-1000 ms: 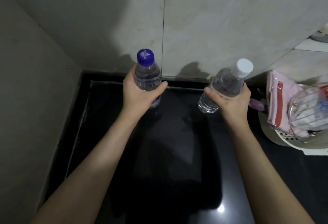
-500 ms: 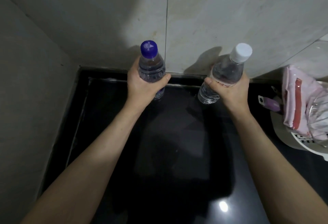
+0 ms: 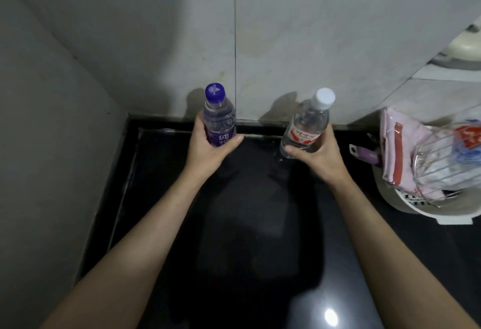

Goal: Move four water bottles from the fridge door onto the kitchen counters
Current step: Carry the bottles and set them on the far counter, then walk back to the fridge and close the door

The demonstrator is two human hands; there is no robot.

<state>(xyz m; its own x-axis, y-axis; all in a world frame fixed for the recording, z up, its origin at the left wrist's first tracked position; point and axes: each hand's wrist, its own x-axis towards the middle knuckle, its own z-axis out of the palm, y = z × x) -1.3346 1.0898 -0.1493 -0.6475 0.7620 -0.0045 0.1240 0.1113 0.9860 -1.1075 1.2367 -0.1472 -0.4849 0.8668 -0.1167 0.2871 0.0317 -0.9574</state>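
My left hand (image 3: 209,150) is wrapped around a clear water bottle with a purple cap and purple label (image 3: 218,117), held upright near the back wall. My right hand (image 3: 316,155) grips a second clear bottle with a white cap and red-and-white label (image 3: 308,122), tilted slightly to the right. Both bottles are low over the black glossy counter (image 3: 250,224), close to its back edge; whether their bases touch it I cannot tell, as my hands cover the left one's base. The fridge is out of view.
Grey tiled walls close the corner at the left and back. At the right stands a white container (image 3: 416,203) holding a wire rack (image 3: 447,167), pink packets (image 3: 400,151) and a purple-handled tool (image 3: 364,152).
Both hands have carried the bottles farther back toward the wall and lower toward the counter. The white-capped bottle stands more upright than a second ago.
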